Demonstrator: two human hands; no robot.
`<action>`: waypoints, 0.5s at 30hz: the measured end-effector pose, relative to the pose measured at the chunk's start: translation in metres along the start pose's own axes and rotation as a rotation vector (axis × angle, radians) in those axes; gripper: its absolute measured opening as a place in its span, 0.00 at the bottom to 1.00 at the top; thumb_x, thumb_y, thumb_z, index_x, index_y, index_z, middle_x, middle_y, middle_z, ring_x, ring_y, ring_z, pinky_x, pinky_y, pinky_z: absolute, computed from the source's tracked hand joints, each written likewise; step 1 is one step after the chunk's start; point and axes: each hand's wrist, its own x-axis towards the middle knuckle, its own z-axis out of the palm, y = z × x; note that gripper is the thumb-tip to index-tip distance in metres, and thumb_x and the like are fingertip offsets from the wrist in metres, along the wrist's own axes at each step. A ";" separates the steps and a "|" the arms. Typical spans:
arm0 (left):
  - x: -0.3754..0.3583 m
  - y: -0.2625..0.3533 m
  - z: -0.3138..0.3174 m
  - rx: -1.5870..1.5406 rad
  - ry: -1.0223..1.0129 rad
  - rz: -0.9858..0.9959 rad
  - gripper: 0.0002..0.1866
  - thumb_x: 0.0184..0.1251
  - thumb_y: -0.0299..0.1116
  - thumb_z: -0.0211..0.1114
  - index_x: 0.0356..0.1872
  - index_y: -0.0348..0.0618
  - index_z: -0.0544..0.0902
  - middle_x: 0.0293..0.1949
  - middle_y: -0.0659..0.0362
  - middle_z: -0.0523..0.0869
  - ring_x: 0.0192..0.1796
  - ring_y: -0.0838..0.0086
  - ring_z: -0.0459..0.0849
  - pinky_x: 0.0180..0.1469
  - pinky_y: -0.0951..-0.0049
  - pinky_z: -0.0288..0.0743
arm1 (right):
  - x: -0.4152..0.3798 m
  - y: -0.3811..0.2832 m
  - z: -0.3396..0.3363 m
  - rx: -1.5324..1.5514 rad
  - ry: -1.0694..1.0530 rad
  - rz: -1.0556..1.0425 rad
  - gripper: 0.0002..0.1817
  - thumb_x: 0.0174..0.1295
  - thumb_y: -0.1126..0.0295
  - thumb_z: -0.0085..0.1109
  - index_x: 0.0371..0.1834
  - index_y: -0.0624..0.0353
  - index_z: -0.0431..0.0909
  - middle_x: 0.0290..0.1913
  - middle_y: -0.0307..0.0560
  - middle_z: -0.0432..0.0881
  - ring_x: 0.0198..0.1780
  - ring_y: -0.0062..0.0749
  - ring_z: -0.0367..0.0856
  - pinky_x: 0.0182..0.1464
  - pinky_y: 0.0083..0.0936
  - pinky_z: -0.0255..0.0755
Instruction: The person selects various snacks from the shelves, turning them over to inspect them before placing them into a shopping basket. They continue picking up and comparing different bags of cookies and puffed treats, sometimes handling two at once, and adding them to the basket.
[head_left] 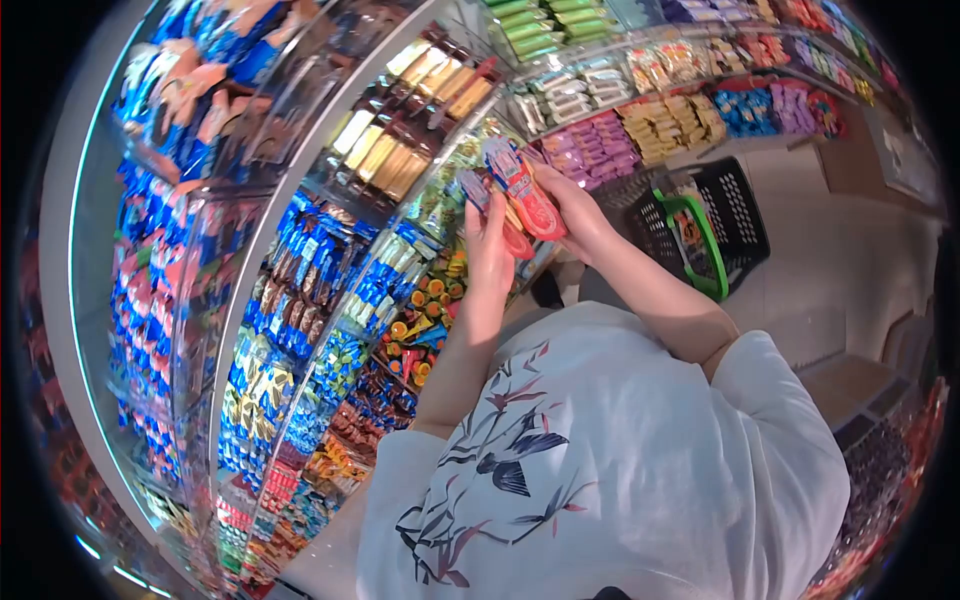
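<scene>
My left hand [489, 247] is closed on a small red snack packet [517, 243] with a pale, bluish top end. My right hand [577, 208] grips a second red snack packet [541, 215], which has white print and a white-and-blue top. Both packets are held close together and partly overlap in front of the shelves. The fingers cover part of each one, and the print is too small to read.
Clear-fronted bins of wrapped sweets [305, 255] fill the shelves on the left. More bins with purple packets [590, 150] curve along the back. A black basket [735, 205] with a green handle [708, 245] stands on the floor at right.
</scene>
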 end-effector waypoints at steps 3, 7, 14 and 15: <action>-0.004 -0.016 0.013 0.087 -0.118 -0.146 0.19 0.76 0.31 0.51 0.65 0.43 0.66 0.59 0.58 0.75 0.60 0.72 0.75 0.62 0.68 0.69 | -0.022 0.004 -0.029 -0.365 0.060 -0.185 0.22 0.67 0.62 0.55 0.60 0.62 0.69 0.50 0.45 0.78 0.50 0.20 0.76 0.52 0.21 0.69; -0.019 -0.026 0.051 0.019 -0.106 -0.342 0.22 0.76 0.31 0.50 0.68 0.42 0.62 0.61 0.56 0.74 0.62 0.70 0.74 0.63 0.67 0.68 | -0.058 -0.002 -0.063 -0.711 0.250 -0.342 0.24 0.66 0.65 0.59 0.61 0.62 0.67 0.49 0.43 0.76 0.50 0.18 0.72 0.53 0.19 0.68; -0.018 -0.063 0.092 0.242 -0.345 -0.373 0.21 0.77 0.34 0.46 0.67 0.41 0.62 0.60 0.56 0.73 0.62 0.71 0.72 0.64 0.67 0.66 | -0.120 -0.030 -0.090 -0.561 0.419 -0.405 0.21 0.69 0.62 0.54 0.59 0.63 0.71 0.50 0.44 0.76 0.53 0.26 0.73 0.58 0.24 0.65; -0.018 -0.071 0.097 0.281 -0.388 -0.362 0.21 0.78 0.36 0.45 0.67 0.41 0.62 0.62 0.56 0.72 0.63 0.70 0.72 0.65 0.66 0.66 | -0.123 -0.025 -0.099 -0.610 0.462 -0.452 0.21 0.69 0.61 0.54 0.58 0.64 0.71 0.51 0.44 0.75 0.54 0.28 0.73 0.59 0.25 0.64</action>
